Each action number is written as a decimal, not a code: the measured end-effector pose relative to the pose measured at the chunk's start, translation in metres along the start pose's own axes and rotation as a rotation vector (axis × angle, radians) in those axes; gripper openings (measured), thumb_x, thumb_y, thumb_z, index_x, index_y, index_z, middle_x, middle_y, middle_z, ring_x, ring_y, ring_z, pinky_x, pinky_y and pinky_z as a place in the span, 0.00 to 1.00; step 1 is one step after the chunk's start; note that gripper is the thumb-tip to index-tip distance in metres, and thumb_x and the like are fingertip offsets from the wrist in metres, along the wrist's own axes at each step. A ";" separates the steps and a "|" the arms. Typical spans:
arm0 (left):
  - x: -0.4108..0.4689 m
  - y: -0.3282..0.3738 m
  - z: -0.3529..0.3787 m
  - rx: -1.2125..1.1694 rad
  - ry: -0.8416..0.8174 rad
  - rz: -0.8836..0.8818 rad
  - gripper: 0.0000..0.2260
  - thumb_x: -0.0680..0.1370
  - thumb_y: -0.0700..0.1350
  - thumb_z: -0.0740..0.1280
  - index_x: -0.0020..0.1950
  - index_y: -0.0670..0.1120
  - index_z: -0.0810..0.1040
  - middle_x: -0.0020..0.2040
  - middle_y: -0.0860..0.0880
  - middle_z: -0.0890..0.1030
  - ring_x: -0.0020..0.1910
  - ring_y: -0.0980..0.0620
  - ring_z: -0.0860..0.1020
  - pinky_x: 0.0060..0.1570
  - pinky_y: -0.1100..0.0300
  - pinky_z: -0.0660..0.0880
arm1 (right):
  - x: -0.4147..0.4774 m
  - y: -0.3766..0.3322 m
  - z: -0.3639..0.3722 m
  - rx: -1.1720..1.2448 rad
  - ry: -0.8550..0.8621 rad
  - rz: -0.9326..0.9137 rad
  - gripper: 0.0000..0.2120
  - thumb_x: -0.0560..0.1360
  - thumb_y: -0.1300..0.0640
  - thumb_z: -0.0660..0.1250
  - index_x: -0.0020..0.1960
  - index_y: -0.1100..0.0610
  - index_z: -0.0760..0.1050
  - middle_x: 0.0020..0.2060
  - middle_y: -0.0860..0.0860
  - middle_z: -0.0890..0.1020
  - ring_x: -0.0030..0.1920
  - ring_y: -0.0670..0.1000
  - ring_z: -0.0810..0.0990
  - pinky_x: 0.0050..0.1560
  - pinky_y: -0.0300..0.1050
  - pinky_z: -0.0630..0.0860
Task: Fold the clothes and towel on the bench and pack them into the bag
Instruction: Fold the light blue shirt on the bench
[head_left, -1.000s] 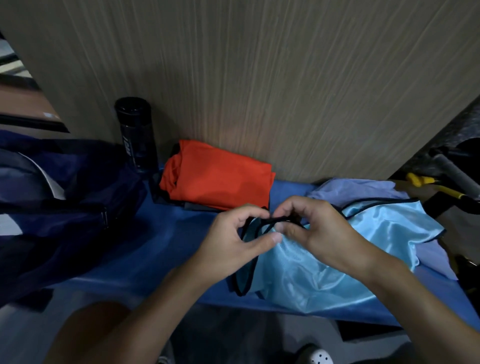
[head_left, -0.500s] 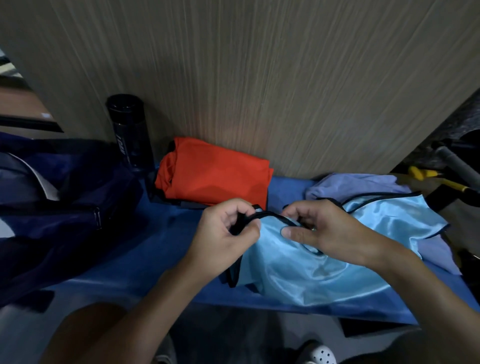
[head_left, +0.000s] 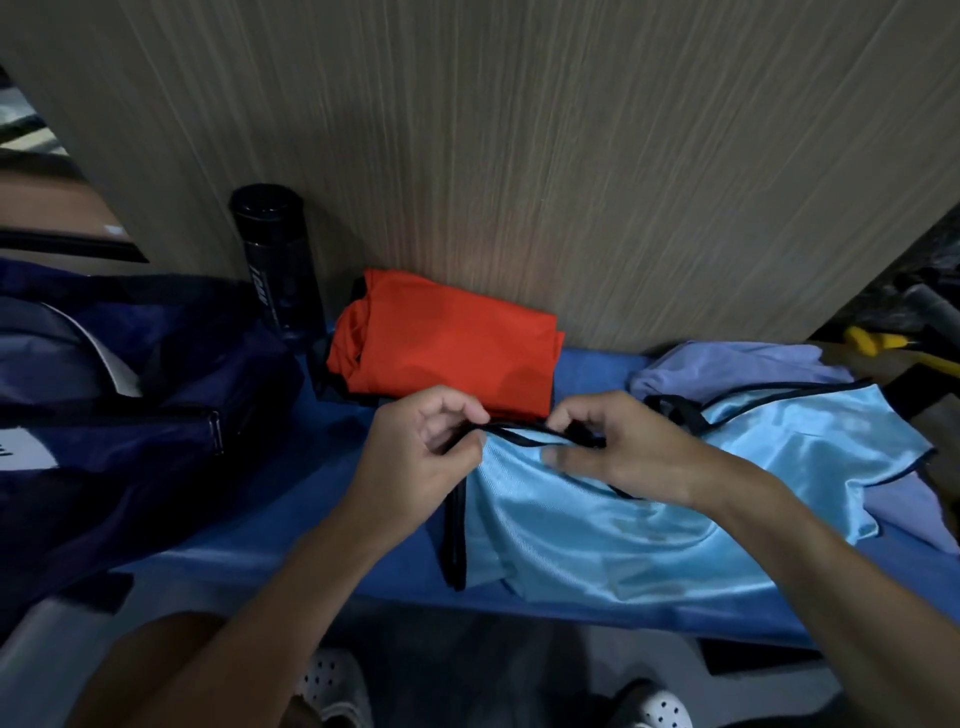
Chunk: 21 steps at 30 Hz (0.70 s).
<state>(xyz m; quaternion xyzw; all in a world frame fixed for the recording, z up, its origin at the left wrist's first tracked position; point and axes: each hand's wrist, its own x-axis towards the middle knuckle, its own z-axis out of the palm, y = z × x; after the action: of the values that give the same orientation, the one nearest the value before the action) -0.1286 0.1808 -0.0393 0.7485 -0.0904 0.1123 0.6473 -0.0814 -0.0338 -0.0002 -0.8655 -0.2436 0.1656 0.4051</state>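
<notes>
We see the left hand (head_left: 415, 462) and the right hand (head_left: 628, 452) close together over the blue worktop (head_left: 291, 499), both at the top edge of a shiny light-blue garment (head_left: 623, 540). The garment's black trim (head_left: 519, 430) runs taut between the two hands. The left fingers (head_left: 452, 410) are curled round one end of it, thumb closed against them. The right hand pinches the other end between thumb and bent fingers, and the blue fabric falls away below both hands toward the front edge of the worktop.

The rest of the garment spreads to the right, lying partly over a lavender cloth (head_left: 727, 361). Behind the hands, against the wood-grain wall (head_left: 519, 156), an orange garment (head_left: 452, 348) lies folded, apart from the fingers. The dark navy bag (head_left: 130, 405) sits at the left end of the worktop, well apart from the blue garment, and a black bottle (head_left: 278, 260) stands upright between the bag and the orange garment. At the far right we make out a yellow-handled tool (head_left: 878, 343), and below the worktop two white shoes (head_left: 332, 686).
</notes>
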 end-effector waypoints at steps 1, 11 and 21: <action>0.001 -0.002 -0.002 0.009 0.011 0.007 0.15 0.73 0.30 0.71 0.44 0.52 0.80 0.44 0.55 0.85 0.49 0.57 0.83 0.55 0.66 0.76 | 0.002 0.003 0.001 -0.004 0.074 -0.037 0.02 0.75 0.60 0.72 0.44 0.59 0.80 0.38 0.46 0.81 0.37 0.39 0.76 0.42 0.35 0.72; 0.002 -0.003 0.001 -0.003 0.001 -0.023 0.11 0.73 0.36 0.75 0.51 0.49 0.81 0.46 0.54 0.85 0.48 0.58 0.83 0.50 0.66 0.76 | 0.011 0.004 0.018 -0.135 0.234 -0.241 0.09 0.75 0.68 0.68 0.49 0.57 0.83 0.45 0.48 0.78 0.45 0.45 0.77 0.46 0.34 0.70; 0.011 -0.031 -0.029 0.319 0.180 -0.156 0.13 0.73 0.35 0.74 0.40 0.54 0.80 0.37 0.55 0.82 0.38 0.63 0.79 0.43 0.71 0.74 | -0.013 0.045 0.030 -0.467 0.385 -0.121 0.21 0.70 0.51 0.68 0.63 0.51 0.73 0.55 0.47 0.75 0.58 0.53 0.76 0.56 0.56 0.73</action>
<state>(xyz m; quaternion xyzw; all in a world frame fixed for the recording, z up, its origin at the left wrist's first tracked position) -0.1108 0.2138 -0.0616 0.8332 0.0450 0.1409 0.5328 -0.0936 -0.0475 -0.0527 -0.9346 -0.2449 -0.0864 0.2429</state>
